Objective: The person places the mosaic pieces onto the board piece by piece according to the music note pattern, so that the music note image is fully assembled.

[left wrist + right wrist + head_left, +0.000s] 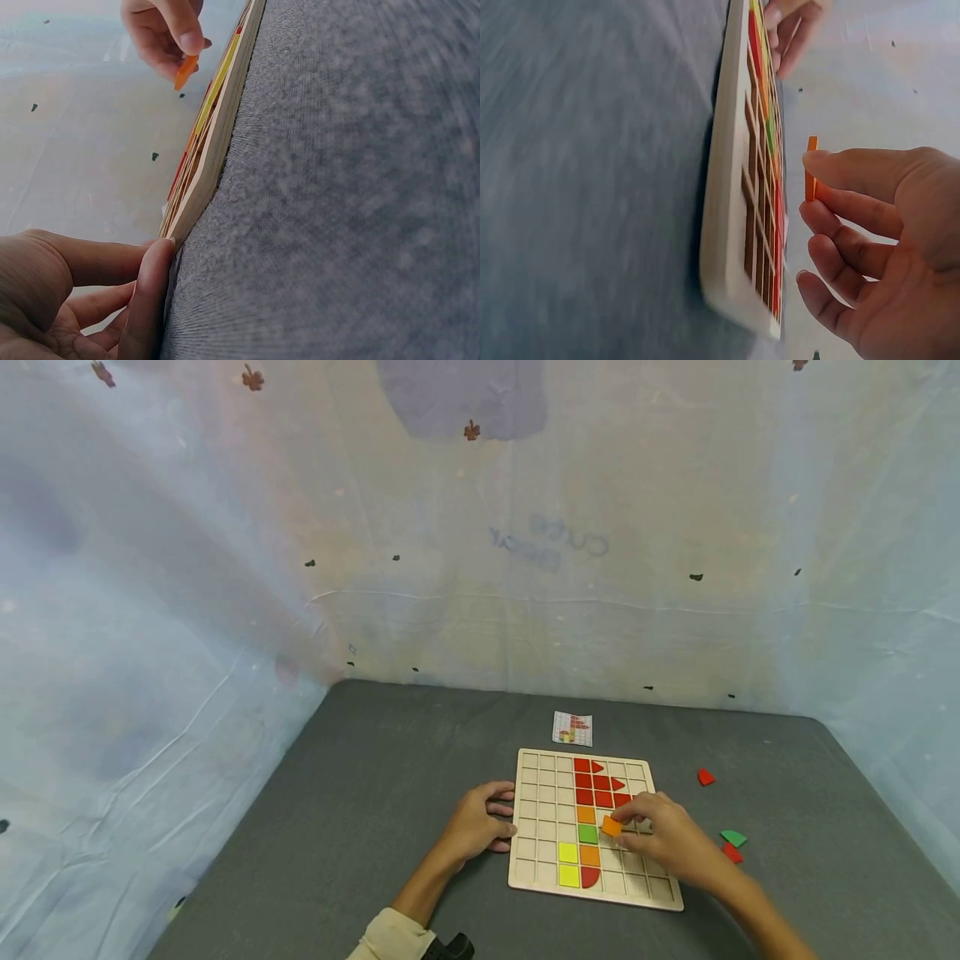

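Observation:
A wooden grid board (545,832) lies on the dark grey table, partly filled with red, orange, green and yellow pieces. At its left edge, my left hand (475,821) holds the rim, thumb and finger meeting there in the left wrist view. My right hand (671,842) pinches an orange square tile (611,826) between thumb and fingers, over the board's middle, just right of the filled column. Seen from the right wrist, that tile (811,171) stands edge-on and apart from the board's surface. The right hand hides some cells on the board's right side.
Behind the board lies a small printed pattern card (572,728). To the right are loose pieces: a red one (706,777), a green one (733,837) and another red one (732,852) touching or close to the green. A pale sheet (525,635) hangs behind the table.

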Available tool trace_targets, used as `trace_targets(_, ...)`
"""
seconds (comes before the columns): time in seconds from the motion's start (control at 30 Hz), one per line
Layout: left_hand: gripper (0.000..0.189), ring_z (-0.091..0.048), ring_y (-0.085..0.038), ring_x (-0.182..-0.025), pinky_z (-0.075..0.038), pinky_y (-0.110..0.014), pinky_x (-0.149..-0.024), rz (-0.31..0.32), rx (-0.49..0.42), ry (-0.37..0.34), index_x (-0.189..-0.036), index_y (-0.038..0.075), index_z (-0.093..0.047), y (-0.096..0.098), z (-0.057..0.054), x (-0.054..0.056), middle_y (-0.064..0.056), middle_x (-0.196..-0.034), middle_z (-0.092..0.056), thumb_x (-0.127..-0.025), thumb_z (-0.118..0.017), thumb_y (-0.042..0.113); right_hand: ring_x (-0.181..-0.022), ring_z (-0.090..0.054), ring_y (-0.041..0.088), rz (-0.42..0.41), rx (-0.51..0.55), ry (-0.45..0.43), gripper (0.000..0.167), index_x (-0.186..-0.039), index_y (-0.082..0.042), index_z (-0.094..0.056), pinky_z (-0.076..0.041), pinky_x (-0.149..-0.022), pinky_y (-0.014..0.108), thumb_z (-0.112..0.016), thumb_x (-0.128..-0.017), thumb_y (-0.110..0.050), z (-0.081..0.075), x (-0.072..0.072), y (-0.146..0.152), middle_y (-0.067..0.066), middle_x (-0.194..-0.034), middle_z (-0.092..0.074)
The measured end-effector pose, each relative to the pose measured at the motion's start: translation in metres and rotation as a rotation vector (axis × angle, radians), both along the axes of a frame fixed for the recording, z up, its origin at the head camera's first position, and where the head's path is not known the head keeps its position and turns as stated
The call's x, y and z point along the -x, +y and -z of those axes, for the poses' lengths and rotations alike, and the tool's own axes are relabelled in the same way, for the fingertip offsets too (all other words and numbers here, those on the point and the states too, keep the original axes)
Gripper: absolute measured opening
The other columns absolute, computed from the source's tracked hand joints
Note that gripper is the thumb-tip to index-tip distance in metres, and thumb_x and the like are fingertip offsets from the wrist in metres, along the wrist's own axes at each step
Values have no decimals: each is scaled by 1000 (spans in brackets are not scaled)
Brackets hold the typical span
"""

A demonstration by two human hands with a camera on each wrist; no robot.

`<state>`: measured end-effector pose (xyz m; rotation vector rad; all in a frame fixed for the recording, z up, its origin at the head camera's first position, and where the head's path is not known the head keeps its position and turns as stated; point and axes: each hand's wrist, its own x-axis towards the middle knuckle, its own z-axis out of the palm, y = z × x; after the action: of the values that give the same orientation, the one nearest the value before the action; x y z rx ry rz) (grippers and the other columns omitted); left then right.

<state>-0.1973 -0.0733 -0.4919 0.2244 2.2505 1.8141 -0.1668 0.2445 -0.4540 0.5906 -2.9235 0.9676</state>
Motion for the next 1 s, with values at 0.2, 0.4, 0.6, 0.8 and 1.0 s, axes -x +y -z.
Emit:
trace_targets(0.2, 68, -69, -26, -107, -66, -37, -62, 0, -5, 2, -148, 3, -58, 0, 1, 1, -15, -133, -64, -85, -79, -10, -97, -60, 14, -69, 23, 15, 17, -107, -18, -79, -55, -81, 33, -84, -91, -21, 0, 1, -16, -11, -104, -69)
trace_targets(0.4, 68, -69, -26, -106, -66, -38, -61, 1, -15, -2, -148, 3, -58, -1, 0, 0, -15, -134, -64, -85, -79, -11, -98, -61, 13, -96, 30, -3, 17, -105, -19, -78, -57, -85, 34, -85, -89, -17, -2, 0, -31, -11, -102, -67)
trace_targets(0.6, 67, -69, -26, -107, -66, -37, -62, 2, -1, 1, -147, 3, -59, 0, 1, 0, -16, -134, -64, -85, -79, -10, -103, -62, 16, -100, 36, -65, 20, -108, -20, -78, -58, -89, 36, -85, -89, -21, -2, -1, -43, -11, -106, -68)
trace_targets(0.8, 68, -69, -26, -107, -66, -37, -61, -2, 4, 2, -147, 3, -59, 0, 1, 0, -15, -134, -64, -84, -79, -11, -105, -60, 15, -127, 27, -86, 21, -109, -19, -78, -57, -91, 36, -86, -89, -23, -2, 0, -54, -12, -105, -69)
trace_targets(1.0, 68, -69, -25, -107, -66, -37, -62, -3, -4, -6, -147, 4, -60, -1, 1, 1, -15, -134, -64, -84, -80, -11, -105, -59, 16, -162, 43, -121, 22, -111, -18, -78, -57, -90, 36, -84, -91, -25, 0, 1, -60, -10, -108, -68)
